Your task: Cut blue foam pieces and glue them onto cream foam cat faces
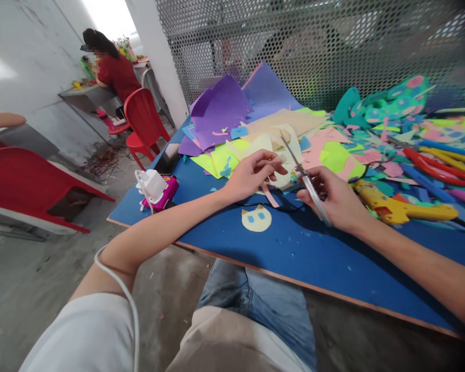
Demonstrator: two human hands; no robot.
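My right hand [335, 199] is closed around the white handle of a pair of scissors [304, 175], whose narrow blades point up and away over the scraps. Just left of the blades is my left hand [253, 175], its fingers curled and thumb drawn in. Something small and pale may be between its fingertips, but I cannot make it out. On the table in front of both hands lies a cream cat-face cutout [256, 220] with two blue square eyes and brown ears. Beyond the fingers is a cream sheet with curved cut edges [290, 135].
Purple sheets [220, 111] and coloured scraps cover the back of the blue table [225, 248]. A yellow glue gun [403, 206] and red-handled scissors [437, 168] lie right. A white charger [153, 186] sits left. Behind stand a metal mesh [306, 46], red chairs [143, 116] and a seated person [118, 72].
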